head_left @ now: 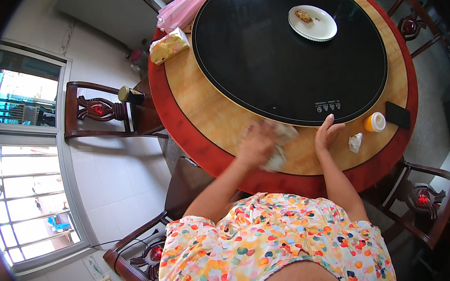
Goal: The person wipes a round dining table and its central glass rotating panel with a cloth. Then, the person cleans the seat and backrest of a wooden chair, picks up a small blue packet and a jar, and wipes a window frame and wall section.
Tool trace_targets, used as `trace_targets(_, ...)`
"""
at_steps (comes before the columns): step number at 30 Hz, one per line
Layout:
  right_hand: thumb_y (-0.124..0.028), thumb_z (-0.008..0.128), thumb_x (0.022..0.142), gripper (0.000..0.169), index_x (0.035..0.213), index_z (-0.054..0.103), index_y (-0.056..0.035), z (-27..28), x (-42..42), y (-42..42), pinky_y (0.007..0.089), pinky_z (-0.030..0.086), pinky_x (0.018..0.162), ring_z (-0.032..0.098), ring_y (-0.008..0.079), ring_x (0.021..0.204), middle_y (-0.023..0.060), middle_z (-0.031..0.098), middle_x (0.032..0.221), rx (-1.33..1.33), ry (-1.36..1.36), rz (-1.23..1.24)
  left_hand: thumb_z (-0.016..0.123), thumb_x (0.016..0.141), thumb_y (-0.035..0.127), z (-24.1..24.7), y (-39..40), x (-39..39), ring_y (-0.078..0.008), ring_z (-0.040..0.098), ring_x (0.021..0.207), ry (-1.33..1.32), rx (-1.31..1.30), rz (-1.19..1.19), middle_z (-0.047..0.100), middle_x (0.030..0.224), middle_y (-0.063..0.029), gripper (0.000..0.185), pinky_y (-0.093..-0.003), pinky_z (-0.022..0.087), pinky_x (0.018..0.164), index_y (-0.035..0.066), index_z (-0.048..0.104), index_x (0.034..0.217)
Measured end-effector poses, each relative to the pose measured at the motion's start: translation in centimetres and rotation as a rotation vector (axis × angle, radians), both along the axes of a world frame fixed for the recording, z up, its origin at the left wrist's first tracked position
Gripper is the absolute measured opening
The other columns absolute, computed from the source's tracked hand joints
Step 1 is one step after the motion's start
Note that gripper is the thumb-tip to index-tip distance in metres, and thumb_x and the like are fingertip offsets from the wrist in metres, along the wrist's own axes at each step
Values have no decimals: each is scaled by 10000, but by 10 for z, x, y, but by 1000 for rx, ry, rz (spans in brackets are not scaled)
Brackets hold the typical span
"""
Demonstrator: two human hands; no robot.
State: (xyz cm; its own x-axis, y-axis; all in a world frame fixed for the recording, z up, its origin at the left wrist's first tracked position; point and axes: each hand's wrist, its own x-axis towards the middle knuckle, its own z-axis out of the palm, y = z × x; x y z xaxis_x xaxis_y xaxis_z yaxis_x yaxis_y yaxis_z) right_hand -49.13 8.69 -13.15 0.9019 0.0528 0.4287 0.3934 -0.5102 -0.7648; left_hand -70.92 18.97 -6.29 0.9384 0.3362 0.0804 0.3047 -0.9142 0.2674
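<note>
My left hand (258,142), blurred by motion, presses a pale cloth (275,161) against the wood-patterned rim (188,91) of a round table. Parts of the cloth stick out on the far side and below the hand. At the near edge of the black glass turntable (283,71), my right hand (326,133) touches the glass with its fingers spread, holding nothing. A crumpled white tissue (355,142) lies to the right of that hand. Just past it stands a yellow cup with a white lid (375,122).
On the turntable sits a white plate (326,31) with a brown piece of food (304,16). A black phone-like slab (398,115), a tissue pack (169,46) and pink plastic sheeting (191,5) lie on the rim. Wooden chairs surround the table; one holds a lidded jar (130,95).
</note>
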Motion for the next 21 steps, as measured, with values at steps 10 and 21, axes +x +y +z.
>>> trace_targets(10, -363, 428, 926, 547, 1096, 348, 151, 22, -6, -1, 445, 421, 826, 515, 456, 982, 361, 473, 1044, -54, 326, 41, 520, 845, 358, -22, 135, -145, -426, 249, 1285, 81, 210, 933, 269, 1447, -147, 514, -555, 171, 1047, 178, 441, 1320)
trace_targets(21, -357, 478, 922, 448, 908, 341, 69, -32, 15, -1, 315, 421, 377, 553, 247, 508, 181, 501, 747, -2, 95, 7, 675, 705, 253, 2, -65, -57, -336, 217, 1341, -94, -69, 131, 430, 1350, -55, 507, -545, 189, 1052, 148, 514, 1174)
